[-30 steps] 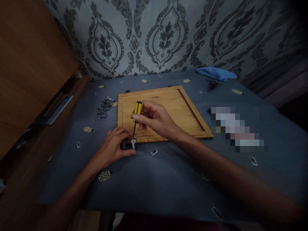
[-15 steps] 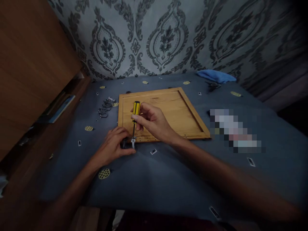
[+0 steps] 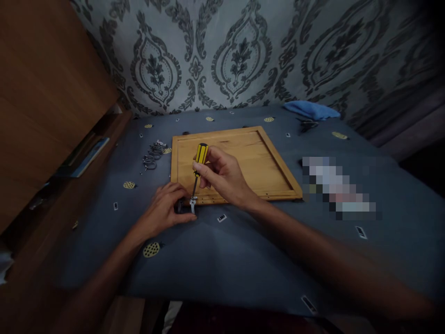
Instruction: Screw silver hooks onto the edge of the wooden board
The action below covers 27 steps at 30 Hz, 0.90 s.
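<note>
My right hand (image 3: 224,174) is closed round the yellow-and-black handle of a screwdriver (image 3: 201,157), fingers and thumb pinching it. The shaft slants down, its tip at a small silver metal hinge (image 3: 193,204) on the near left edge of a framed wooden panel (image 3: 222,162). My left hand (image 3: 165,208) curls round this hinge, thumb on the near side and fingers over the panel's corner. The hinge is partly hidden by the hand. The panel lies flat on a dark blue patterned cloth (image 3: 243,260).
Several loose metal hinges (image 3: 153,155) lie in a pile left of the panel. A blue cloth (image 3: 311,110) and a small dark object (image 3: 308,124) lie at the back right. A pixelated object (image 3: 337,188) is right of the panel. Wooden furniture (image 3: 52,93) stands along the left.
The screwdriver's handle has tipped to the right and slightly up, my right hand moving with it. The left hand stays at the hinge; the panel has not moved.
</note>
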Tool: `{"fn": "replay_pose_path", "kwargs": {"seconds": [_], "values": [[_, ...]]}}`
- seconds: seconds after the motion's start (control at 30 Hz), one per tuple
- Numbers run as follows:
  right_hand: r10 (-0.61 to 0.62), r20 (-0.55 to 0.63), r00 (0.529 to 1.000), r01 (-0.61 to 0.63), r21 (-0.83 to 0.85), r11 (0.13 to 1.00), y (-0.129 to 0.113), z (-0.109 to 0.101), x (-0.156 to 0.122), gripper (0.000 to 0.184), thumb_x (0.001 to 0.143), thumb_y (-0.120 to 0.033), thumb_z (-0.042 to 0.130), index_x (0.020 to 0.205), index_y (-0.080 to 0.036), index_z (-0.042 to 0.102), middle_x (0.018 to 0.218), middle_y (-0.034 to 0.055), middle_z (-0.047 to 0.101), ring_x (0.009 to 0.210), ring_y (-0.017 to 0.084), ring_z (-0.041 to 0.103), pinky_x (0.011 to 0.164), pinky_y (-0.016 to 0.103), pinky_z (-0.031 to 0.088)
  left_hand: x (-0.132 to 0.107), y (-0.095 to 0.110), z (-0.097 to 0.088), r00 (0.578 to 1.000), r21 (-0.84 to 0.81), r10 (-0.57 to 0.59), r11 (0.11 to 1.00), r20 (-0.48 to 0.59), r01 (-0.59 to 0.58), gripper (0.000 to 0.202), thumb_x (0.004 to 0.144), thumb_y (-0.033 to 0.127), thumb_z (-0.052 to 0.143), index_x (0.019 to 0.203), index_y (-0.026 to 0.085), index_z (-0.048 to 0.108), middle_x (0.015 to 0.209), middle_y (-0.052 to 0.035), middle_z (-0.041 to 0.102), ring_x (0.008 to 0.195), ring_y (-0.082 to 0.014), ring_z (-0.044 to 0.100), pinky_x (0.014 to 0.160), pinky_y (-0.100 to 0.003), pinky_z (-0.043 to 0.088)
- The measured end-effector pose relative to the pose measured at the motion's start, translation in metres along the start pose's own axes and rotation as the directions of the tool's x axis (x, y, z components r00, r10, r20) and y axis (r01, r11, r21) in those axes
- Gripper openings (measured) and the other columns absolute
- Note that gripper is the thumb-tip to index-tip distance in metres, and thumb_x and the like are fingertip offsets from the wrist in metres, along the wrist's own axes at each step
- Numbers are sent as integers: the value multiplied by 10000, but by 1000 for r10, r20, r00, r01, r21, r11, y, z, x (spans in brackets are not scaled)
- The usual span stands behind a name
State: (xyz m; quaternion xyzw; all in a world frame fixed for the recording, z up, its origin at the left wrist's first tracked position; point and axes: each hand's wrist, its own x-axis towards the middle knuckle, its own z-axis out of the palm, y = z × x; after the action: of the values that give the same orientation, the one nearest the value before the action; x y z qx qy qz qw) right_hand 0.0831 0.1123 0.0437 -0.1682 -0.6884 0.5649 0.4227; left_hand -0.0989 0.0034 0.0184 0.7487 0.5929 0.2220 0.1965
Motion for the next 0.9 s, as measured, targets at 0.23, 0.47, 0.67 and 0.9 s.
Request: {"fn": "replay_pose_path", "kwargs": {"seconds": [0.23,0.47,0.67,0.9], "values": [[15,21,1000,-15,17,1000,4,1,-1,449,904,-595,744,848,-229,491,775,-52,518,546,78,539,473,239,462,0,0,1,1000,5,4,1000,-3,-4,357,804,473,871,1018,231,719,1094,-48,721,1062,-272,645,942,-410,461],[69,-5,998,-68,64,996,3,2,1,483,828,-562,822,862,-235,469,799,-48,555,575,85,538,466,231,492,0,1,2,1000,8,-16,1000,-10,16,380,805,496,863,1034,231,715,1109,-50,720,1055,-271,646,934,-413,464],[119,136,983,-130,76,989,1,-5,12,359,880,-481,758,936,-216,524,794,-50,568,585,85,571,544,247,509,-1,2,1,1000,13,-10,1000,-1,10,381,831,551,824,1023,239,720,1048,-41,705,1023,-270,622,901,-407,461],[106,138,985,-115,62,991,7,-8,16,396,876,-519,769,845,-201,535,757,-53,547,555,86,579,512,242,471,-1,0,3,1000,7,-3,1000,-14,3,369,824,521,842,1012,232,713,1043,-38,698,1014,-265,621,892,-394,449]]}}
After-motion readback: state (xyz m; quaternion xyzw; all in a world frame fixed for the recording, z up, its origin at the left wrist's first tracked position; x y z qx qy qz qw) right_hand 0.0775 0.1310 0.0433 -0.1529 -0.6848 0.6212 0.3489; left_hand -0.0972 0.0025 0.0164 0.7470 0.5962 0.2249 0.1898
